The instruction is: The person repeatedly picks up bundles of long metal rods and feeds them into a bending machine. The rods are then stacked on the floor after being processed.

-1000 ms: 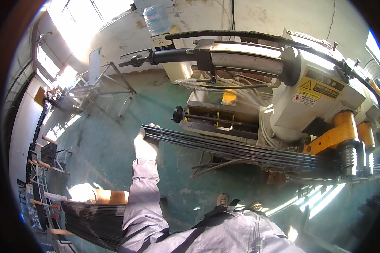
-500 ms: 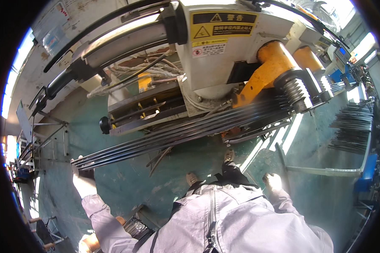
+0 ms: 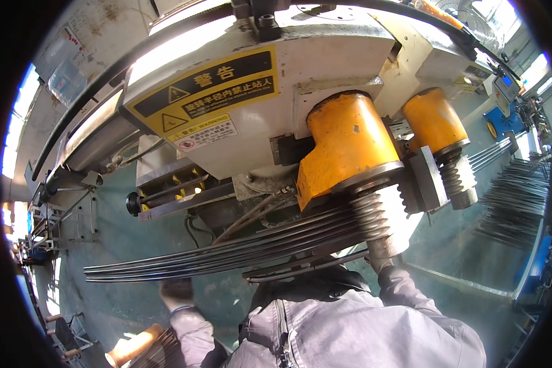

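Note:
A bundle of long dark steel rods (image 3: 227, 254) runs from the left across to a grooved grey roller (image 3: 380, 218) under a big white machine (image 3: 325, 55). My left hand (image 3: 176, 289), in a dark glove and blurred, is just below the rods near their left part; whether it touches them is unclear. My right hand (image 3: 379, 265) reaches up under the roller at the rods' right end. Only a small part of it shows above the grey sleeve (image 3: 405, 288), so its grip is hidden.
Two orange-yellow cylinders (image 3: 349, 144) sit on the machine above the roller, next to a yellow warning label (image 3: 205, 86). More dark rods lie in piles at the right (image 3: 515, 199). A blue unit (image 3: 500, 119) stands far right. Metal racks (image 3: 49, 227) stand at the left.
The view has swung closer under the machine. My left hand has risen from the lower left to just beneath the rods, and my right hand has gone up to the roller.

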Demonstrator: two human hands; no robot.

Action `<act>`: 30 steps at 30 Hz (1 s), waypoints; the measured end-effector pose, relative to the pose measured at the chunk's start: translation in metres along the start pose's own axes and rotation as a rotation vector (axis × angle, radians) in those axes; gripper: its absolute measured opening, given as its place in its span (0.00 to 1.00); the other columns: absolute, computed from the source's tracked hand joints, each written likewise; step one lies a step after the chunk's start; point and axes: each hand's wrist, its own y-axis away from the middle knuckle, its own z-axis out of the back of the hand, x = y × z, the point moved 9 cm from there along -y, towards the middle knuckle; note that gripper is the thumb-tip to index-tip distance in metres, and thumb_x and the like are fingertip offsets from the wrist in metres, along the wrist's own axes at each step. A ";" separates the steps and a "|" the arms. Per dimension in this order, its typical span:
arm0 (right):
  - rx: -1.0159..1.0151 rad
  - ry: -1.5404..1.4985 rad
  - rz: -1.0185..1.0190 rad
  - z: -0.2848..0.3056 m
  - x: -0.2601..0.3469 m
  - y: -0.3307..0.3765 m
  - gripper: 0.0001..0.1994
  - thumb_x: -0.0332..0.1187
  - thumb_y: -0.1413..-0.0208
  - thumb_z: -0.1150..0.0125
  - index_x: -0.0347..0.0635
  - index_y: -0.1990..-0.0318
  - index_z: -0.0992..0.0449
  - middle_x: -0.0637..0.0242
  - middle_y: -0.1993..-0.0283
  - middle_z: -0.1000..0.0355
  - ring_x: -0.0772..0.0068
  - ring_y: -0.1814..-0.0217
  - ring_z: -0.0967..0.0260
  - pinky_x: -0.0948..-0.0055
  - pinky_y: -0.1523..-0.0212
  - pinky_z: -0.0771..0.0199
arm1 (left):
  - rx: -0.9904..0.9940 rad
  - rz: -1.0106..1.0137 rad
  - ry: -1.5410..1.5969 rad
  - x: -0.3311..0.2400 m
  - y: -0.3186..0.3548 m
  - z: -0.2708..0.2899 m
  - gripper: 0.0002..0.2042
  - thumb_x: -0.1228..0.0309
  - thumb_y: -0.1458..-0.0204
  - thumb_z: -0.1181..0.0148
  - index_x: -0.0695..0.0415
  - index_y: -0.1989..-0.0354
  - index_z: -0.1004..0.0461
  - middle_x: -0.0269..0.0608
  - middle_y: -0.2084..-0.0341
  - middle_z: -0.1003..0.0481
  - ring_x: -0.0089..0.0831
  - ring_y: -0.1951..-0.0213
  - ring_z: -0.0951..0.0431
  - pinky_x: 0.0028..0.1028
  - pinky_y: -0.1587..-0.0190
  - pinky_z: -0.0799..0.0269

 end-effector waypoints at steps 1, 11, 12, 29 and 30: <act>-0.014 -0.080 -0.025 0.011 -0.012 -0.011 0.17 0.36 0.25 0.48 0.41 0.39 0.17 0.59 0.41 0.14 0.63 0.41 0.17 0.64 0.39 0.19 | -0.029 0.085 0.061 0.045 -0.001 0.003 0.24 0.55 0.22 0.54 0.56 0.32 0.21 0.46 0.31 0.21 0.46 0.30 0.22 0.49 0.24 0.30; -0.263 -0.910 -0.065 0.003 -0.038 0.003 0.13 0.37 0.29 0.31 0.32 0.54 0.13 0.64 0.60 0.13 0.75 0.60 0.19 0.73 0.54 0.20 | 0.346 -0.191 -1.320 0.106 0.038 -0.093 0.13 0.67 0.32 0.43 0.54 0.43 0.23 0.46 0.41 0.20 0.44 0.44 0.21 0.43 0.35 0.25; -0.146 -1.208 -0.315 -0.024 -0.046 0.018 0.14 0.38 0.31 0.27 0.32 0.55 0.13 0.66 0.62 0.13 0.77 0.62 0.20 0.73 0.56 0.20 | 0.497 -0.479 -1.875 0.102 0.045 -0.115 0.11 0.68 0.34 0.42 0.54 0.46 0.23 0.48 0.43 0.20 0.45 0.46 0.21 0.43 0.35 0.27; -0.931 -1.439 0.080 0.246 0.059 0.171 0.23 0.43 0.26 0.37 0.35 0.35 0.17 0.55 0.43 0.14 0.65 0.41 0.20 0.64 0.37 0.23 | 0.240 0.140 0.003 0.039 0.080 -0.166 0.25 0.48 0.21 0.50 0.58 0.40 0.19 0.44 0.40 0.17 0.44 0.38 0.22 0.47 0.30 0.30; -1.035 -1.291 0.149 0.268 0.064 0.187 0.22 0.42 0.25 0.35 0.34 0.34 0.18 0.56 0.43 0.14 0.65 0.41 0.20 0.64 0.36 0.23 | 0.312 0.171 0.068 0.028 0.076 -0.174 0.26 0.47 0.21 0.49 0.58 0.36 0.20 0.45 0.39 0.17 0.44 0.36 0.22 0.47 0.29 0.30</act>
